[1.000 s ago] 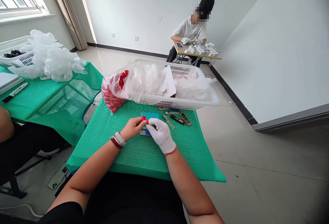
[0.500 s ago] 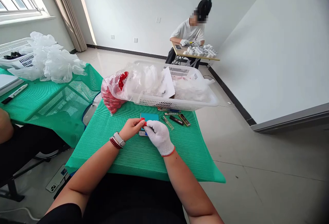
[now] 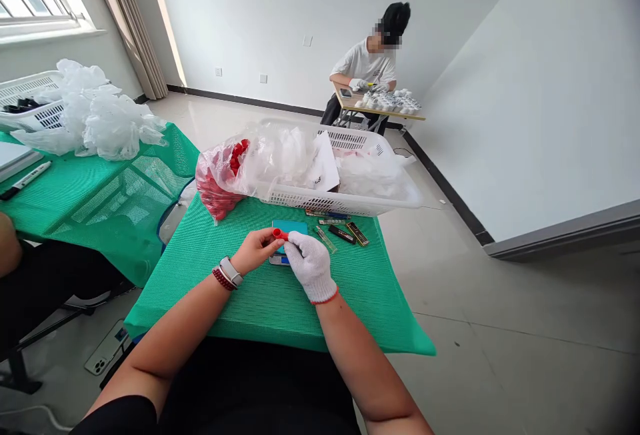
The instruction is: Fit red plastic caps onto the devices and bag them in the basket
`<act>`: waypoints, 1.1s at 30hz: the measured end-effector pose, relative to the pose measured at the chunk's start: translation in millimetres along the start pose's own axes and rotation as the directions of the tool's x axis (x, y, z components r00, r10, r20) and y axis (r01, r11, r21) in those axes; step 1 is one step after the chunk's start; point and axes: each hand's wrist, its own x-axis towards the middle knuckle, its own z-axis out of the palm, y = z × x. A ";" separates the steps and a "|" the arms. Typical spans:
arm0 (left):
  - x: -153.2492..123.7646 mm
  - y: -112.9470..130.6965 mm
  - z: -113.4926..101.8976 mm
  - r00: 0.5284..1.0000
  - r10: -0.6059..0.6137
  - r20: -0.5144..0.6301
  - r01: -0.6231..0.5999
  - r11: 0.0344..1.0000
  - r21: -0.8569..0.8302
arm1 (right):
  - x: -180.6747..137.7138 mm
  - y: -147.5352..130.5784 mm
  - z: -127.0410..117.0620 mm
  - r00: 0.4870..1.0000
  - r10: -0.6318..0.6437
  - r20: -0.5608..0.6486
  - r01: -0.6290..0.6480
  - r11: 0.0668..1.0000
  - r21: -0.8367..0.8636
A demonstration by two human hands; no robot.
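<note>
Head view: red piece [image 3: 281, 235], gripped by bare left hand [image 3: 255, 251] and gloved right hand [image 3: 310, 264]; red-filled bag [image 3: 216, 190] at its ten o'clock.

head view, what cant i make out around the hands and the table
All in the head view:
Red piece: full shape, partly covered by the left hand and gloved right hand.
Teal-topped device: display too small to read; the hands hide part.
Small packets: print too small.
Basket: lower contents, hidden by cloudy plastic bags.
Neighbouring person: mostly cut off by the left edge.
</note>
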 end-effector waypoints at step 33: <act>0.5 -13.1 -0.1 1.000 0.017 0.019 -0.018 0.997 0.073 | 2.8 -6.7 -2.1 0.974 0.180 0.139 -0.219 0.909 0.354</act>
